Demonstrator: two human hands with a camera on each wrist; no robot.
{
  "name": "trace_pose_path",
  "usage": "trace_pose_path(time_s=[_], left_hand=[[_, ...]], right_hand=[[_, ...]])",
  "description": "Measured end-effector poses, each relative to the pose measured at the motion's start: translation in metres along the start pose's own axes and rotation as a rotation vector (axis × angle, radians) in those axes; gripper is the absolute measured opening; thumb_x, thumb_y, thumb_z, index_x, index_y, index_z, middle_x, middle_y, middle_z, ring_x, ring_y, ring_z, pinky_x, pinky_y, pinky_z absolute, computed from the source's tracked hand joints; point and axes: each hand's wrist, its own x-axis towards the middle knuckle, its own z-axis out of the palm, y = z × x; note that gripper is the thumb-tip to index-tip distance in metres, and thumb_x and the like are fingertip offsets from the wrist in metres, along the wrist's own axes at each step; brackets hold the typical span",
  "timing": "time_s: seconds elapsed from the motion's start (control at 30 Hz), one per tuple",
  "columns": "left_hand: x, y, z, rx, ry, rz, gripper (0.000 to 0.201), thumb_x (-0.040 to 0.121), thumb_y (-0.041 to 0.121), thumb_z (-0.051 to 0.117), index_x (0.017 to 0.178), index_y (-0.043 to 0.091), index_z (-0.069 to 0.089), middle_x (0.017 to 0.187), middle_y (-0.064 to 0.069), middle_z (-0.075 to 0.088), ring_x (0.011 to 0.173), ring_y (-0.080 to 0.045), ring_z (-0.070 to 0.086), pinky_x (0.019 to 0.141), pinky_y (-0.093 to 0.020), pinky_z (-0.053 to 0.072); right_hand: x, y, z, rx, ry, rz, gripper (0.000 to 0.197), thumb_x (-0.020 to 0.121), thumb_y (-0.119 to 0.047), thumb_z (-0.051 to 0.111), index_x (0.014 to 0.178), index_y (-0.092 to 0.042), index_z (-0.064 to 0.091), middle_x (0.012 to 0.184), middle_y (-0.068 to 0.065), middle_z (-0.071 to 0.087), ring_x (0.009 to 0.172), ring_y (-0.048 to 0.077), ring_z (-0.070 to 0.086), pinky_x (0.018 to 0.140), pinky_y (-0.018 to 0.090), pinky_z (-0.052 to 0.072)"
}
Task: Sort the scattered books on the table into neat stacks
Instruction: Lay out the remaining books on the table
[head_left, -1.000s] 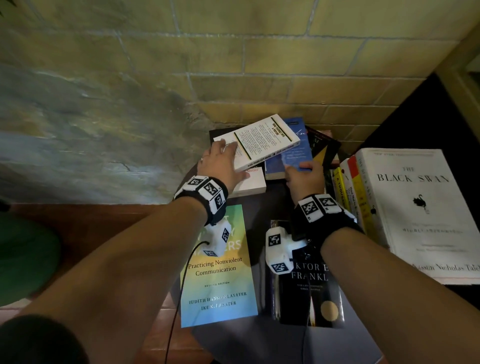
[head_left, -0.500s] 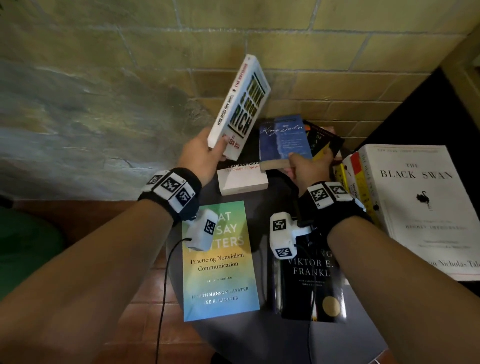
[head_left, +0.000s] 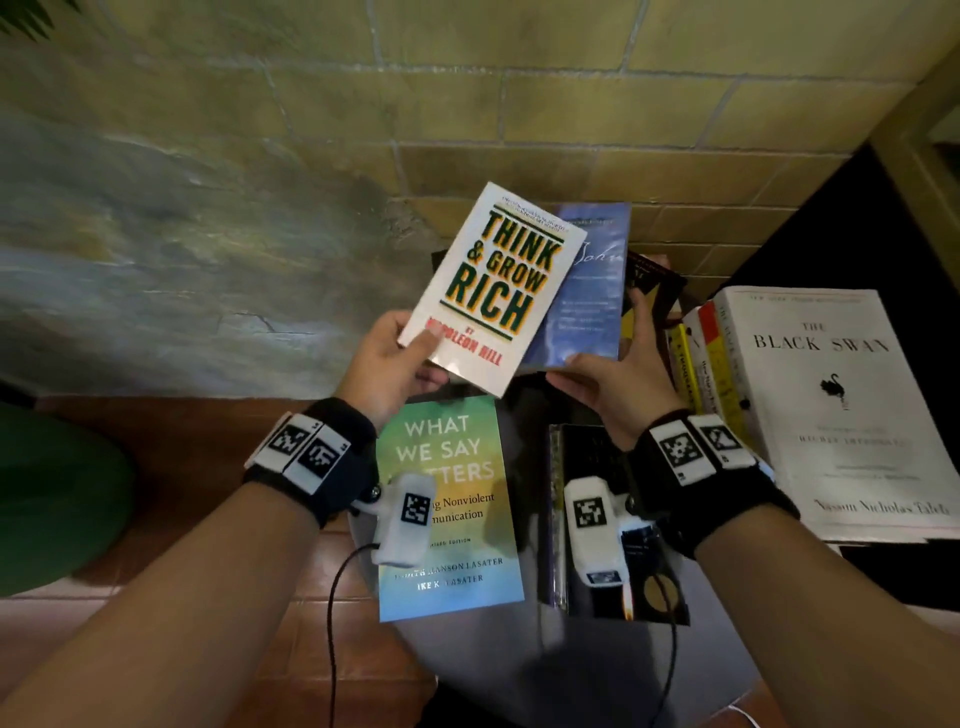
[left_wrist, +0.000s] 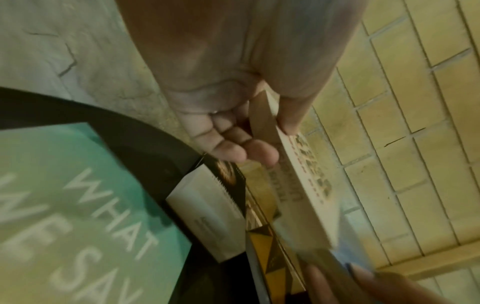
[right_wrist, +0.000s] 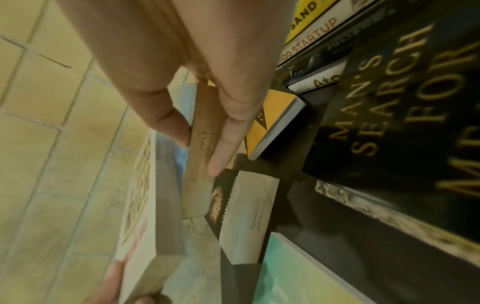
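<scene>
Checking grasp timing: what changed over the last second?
The left hand lifted the white Think & Grow Rich paperback off the pile and turned its front cover up. The right hand raised the blue paperback it grips. The green What We Say Matters book stayed put.

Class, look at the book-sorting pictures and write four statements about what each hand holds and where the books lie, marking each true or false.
1. The left hand holds Think & Grow Rich off the table. True.
2. The right hand holds nothing. False: it grips the blue book by its lower edge.
3. What We Say Matters lies flat on the table. True.
4. The Black Swan lies left of both hands. False: it lies to the right, atop a stack.
</scene>
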Motion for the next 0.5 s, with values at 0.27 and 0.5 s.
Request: trace_pose_path(time_s=[0.27, 0.5], left_hand=[[-0.014, -0.009, 0.017, 0.009, -0.148, -0.203, 0.014, 0.095, 0.014, 0.057, 0.108, 0.019, 0.054, 0.098, 0.002, 0.068, 0.088, -0.011, 0.064, 0.076, -0.029, 0.052], [-0.021, -0.016, 0.015, 0.014, -0.172, -0.125, 0.052, 0.087, -0.004, 0.062, 0.129, 0.017, 0.037, 0.122, -0.009, 0.063, 0.113, -0.028, 0.062, 0.096, -0.047, 0.051]], right_hand=[[-0.023, 0.022, -0.005, 0.073, -0.190, 0.105, 0.057, 0.087, 0.013, 0.050, 0.134, -0.018, 0.041, 0.127, 0.011, 0.062, 0.108, 0.027, 0.064, 0.080, 0.035, 0.059], [-0.027, 0.026, -0.005, -0.130, -0.213, 0.096, 0.057, 0.078, -0.013, 0.068, 0.131, -0.012, 0.046, 0.124, 0.009, 0.064, 0.114, 0.026, 0.061, 0.093, 0.037, 0.049]])
